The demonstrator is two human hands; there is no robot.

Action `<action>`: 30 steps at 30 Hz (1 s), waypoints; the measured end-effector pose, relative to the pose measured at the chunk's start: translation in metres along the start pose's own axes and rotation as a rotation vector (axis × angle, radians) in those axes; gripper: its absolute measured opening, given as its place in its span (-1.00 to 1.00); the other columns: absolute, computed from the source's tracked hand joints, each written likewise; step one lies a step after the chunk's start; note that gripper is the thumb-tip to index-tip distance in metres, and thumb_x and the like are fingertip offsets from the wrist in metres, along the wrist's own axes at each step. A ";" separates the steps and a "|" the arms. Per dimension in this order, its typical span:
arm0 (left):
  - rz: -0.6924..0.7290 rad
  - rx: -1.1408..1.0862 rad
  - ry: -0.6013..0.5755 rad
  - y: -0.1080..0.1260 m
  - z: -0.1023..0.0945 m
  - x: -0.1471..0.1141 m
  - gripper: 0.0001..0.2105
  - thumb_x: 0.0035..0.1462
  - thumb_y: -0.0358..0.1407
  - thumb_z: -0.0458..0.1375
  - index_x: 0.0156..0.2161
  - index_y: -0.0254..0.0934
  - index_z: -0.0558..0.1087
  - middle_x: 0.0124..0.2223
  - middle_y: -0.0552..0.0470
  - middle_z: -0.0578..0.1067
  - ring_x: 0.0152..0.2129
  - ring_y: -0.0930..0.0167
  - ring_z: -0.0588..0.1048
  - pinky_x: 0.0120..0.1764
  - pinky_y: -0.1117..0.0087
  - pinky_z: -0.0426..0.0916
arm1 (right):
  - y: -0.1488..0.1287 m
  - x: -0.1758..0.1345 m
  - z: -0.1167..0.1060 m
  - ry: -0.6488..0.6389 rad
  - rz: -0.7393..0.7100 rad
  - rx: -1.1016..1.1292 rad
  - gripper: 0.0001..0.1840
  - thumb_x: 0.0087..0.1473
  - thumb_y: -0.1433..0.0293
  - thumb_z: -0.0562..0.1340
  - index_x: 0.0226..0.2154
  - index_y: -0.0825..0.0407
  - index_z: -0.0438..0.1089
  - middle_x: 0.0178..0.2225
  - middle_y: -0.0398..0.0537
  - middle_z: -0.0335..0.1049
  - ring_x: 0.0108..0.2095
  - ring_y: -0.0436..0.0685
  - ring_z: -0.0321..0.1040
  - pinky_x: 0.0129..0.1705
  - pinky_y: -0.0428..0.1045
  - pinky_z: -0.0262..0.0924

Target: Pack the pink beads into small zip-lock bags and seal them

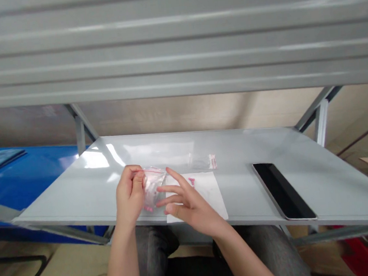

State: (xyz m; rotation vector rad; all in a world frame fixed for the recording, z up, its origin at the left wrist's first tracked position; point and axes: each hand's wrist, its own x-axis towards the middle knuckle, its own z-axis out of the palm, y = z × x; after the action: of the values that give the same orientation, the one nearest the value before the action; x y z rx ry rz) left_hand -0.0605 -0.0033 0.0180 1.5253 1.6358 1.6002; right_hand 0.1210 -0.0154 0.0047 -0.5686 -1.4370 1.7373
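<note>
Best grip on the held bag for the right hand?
Probably the bag's upper right corner, by the red strip, coming from the right: the left hand pinches the upper left, leaving that corner uncovered.

You get bright light, glaring white on the left rear of the tabletop [233, 144]. The ribbed panel [175, 47] above looks blurred; a soft shadow darkens the wall [201, 110].

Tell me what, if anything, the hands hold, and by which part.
The left hand holds a clear plastic bag by its upper left edge. The right hand is open, apparently holding nothing.
</note>
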 end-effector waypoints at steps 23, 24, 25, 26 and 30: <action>0.165 0.537 0.260 -0.030 0.004 0.029 -0.82 0.08 -0.35 0.09 -0.25 -0.34 0.51 -0.31 -0.04 0.49 -0.52 0.40 0.47 -0.28 0.33 0.39 | 0.014 0.007 0.004 -0.145 0.087 -0.043 -0.17 0.02 0.25 0.36 0.28 -0.16 0.04 -0.25 -0.09 0.46 -0.35 0.04 0.42 -0.18 0.04 0.34; 0.139 0.546 0.257 -0.031 0.005 0.031 -0.82 0.07 -0.33 0.10 -0.26 -0.34 0.51 -0.32 -0.05 0.50 -0.51 0.39 0.49 -0.28 0.33 0.39 | 0.009 0.006 0.000 -0.111 0.044 -0.084 -0.26 0.03 0.26 0.34 0.24 -0.17 0.13 -0.08 -0.01 0.43 -0.34 0.02 0.41 -0.19 0.03 0.34; 0.113 0.555 0.250 -0.032 0.006 0.034 -0.81 0.08 -0.32 0.10 -0.26 -0.34 0.52 -0.33 -0.05 0.51 -0.50 0.38 0.50 -0.27 0.32 0.39 | 0.003 0.005 -0.007 -0.067 0.000 -0.125 -0.36 0.05 0.26 0.32 0.19 -0.17 0.21 0.09 0.04 0.33 -0.32 0.01 0.41 -0.19 0.02 0.34; 0.089 0.564 0.244 -0.034 0.007 0.035 -0.81 0.08 -0.31 0.10 -0.27 -0.34 0.52 -0.33 -0.06 0.52 -0.49 0.36 0.51 -0.27 0.32 0.39 | -0.002 0.004 -0.015 -0.012 -0.038 -0.171 -0.44 0.07 0.27 0.29 0.14 -0.16 0.27 0.20 0.06 0.21 -0.32 -0.01 0.40 -0.17 0.03 0.33; 0.046 0.597 0.222 -0.039 0.011 0.039 -0.77 0.10 -0.25 0.08 -0.30 -0.34 0.53 -0.33 -0.10 0.55 -0.45 0.28 0.54 -0.26 0.26 0.40 | -0.017 -0.003 -0.060 0.271 -0.093 -0.451 -0.60 0.16 0.30 0.17 0.07 -0.03 0.35 0.07 0.08 0.39 -0.14 0.11 0.43 -0.05 0.10 0.32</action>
State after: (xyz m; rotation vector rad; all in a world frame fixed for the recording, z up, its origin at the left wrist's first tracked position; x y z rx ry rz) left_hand -0.0797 0.0446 -0.0036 1.7052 2.3731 1.4110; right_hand 0.1731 0.0187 0.0052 -0.9204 -1.6318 1.2092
